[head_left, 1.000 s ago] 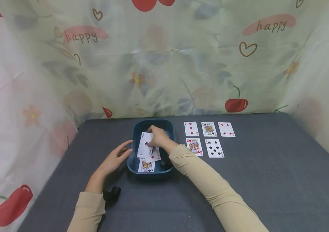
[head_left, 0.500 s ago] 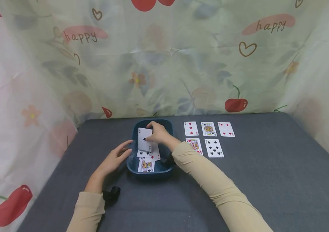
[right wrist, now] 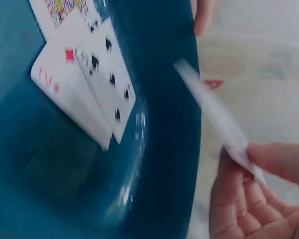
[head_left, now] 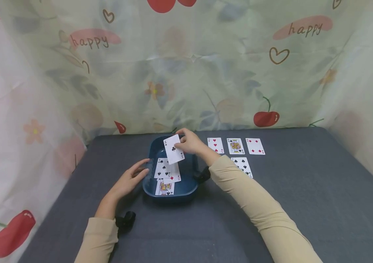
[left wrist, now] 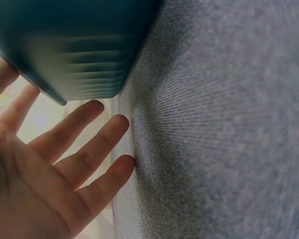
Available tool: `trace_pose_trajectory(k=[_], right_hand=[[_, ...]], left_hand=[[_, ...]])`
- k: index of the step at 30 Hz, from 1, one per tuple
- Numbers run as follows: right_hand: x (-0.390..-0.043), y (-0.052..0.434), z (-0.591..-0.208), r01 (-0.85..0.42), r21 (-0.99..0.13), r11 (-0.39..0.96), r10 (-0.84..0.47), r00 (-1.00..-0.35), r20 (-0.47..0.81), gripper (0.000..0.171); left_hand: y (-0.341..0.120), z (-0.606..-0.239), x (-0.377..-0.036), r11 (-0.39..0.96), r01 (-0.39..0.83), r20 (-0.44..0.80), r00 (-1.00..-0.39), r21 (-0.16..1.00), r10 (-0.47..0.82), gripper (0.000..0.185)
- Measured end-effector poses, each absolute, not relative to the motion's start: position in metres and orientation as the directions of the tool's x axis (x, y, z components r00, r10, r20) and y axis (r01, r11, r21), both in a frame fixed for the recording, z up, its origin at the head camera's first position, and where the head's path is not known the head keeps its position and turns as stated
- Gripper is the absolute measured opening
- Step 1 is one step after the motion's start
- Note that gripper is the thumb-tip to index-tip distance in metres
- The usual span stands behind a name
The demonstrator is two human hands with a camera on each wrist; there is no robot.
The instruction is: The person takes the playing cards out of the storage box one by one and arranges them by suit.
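Observation:
My right hand (head_left: 189, 142) pinches an ace of clubs (head_left: 174, 149) and holds it above the far end of a dark blue tray (head_left: 150, 184). In the right wrist view the card (right wrist: 217, 117) shows edge-on between thumb and fingers (right wrist: 276, 162). Several cards (head_left: 166, 175) lie face up in the tray (right wrist: 154, 164), among them a spade card (right wrist: 107, 84). My left hand (head_left: 130, 179) rests with straight fingers against the tray's left wall; its fingers (left wrist: 84, 149) spread beside the tray (left wrist: 74, 45) on the grey cloth.
Several face-up cards lie right of the tray: a row of three (head_left: 235, 145) and a spade card (head_left: 243, 166) nearer me, partly behind my right sleeve. A small black object (head_left: 125, 221) sits by my left wrist. Printed curtains (head_left: 186, 65) wall in the grey table (head_left: 304, 204).
My right hand has lifted the ace of clubs out of the tray and carried it up and to the right. The left hand has stayed against the tray.

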State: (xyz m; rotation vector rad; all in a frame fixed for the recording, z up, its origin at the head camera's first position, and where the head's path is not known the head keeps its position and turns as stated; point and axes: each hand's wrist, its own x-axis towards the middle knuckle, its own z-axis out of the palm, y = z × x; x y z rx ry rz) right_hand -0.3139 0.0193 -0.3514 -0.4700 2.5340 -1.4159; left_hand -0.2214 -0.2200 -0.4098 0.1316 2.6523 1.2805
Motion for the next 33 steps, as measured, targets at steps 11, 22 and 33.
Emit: trace_pose_trajectory(k=[11,22,33], right_hand=[[-0.32,0.073,-0.34,-0.115,-0.919,0.376,-0.296,-0.955,-0.001,0.05],[-0.323,0.132,-0.341,-0.042,-0.935,0.351,-0.15,-0.989,-0.012,0.049],[-0.327,0.191,-0.347,0.019,-0.913,0.407,0.009,-1.0,-0.016,0.055]], left_hand=[[-0.221,-0.411,-0.221,0.623,-0.008,-0.134,-0.979,0.783,0.156,0.053],[-0.221,-0.41,-0.221,0.627,-0.015,-0.137,-0.98,0.779,0.147,0.053],[-0.22,-0.41,-0.221,0.629,-0.013,-0.135,-0.98,0.777,0.148,0.053]])
